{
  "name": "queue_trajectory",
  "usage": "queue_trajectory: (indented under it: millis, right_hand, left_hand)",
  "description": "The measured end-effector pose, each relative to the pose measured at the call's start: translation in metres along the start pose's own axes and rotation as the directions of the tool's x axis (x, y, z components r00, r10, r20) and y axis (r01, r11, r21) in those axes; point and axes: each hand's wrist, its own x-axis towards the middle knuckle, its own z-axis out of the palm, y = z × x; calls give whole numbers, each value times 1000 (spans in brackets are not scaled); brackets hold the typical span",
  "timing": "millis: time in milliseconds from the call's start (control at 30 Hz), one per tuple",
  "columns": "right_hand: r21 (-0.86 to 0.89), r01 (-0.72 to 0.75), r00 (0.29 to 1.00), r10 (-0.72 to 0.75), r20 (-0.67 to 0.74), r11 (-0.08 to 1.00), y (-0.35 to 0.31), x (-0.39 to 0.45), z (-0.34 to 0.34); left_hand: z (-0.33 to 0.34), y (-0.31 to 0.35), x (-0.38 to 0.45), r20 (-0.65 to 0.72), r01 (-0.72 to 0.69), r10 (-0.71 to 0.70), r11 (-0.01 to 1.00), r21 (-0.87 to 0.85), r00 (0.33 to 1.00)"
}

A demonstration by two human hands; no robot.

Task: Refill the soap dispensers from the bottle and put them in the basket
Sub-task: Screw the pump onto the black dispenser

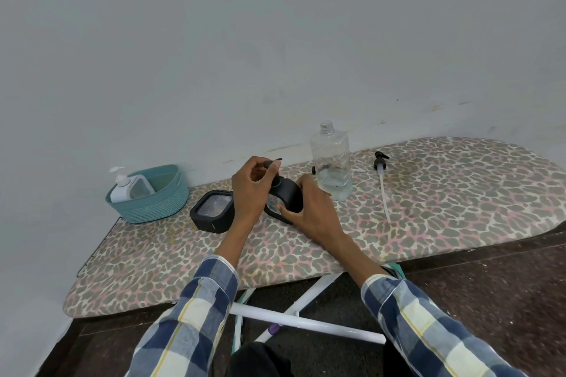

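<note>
Holding the black dispenser [283, 194] steady on the ironing board [428, 208] with my right hand [309, 211] wrapped round it, left hand [249, 190] pinching its pump top [273, 161]. Risk: a tilt spills soap, or my elbow knocks the open bottle [332, 162] just beside. Basket [150, 196] sits left.

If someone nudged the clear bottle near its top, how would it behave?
The clear bottle is tall, narrow and nearly empty, so it probably tips easily. With no cap on, the little liquid left could spill onto the board.
</note>
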Motion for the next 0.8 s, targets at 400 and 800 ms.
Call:
queue_trajectory:
  millis: [400, 800]
  right_hand:
    - [71, -26, 999, 24, 22, 997, -4, -2, -4]
    - [121, 125, 992, -122, -28, 985, -10, -8, -7]
  left_hand:
    - [0, -19, -20, 107, 80, -97, 985, 156, 989]
    - [-22, -27, -21, 219, 261, -263, 965, 39, 939]
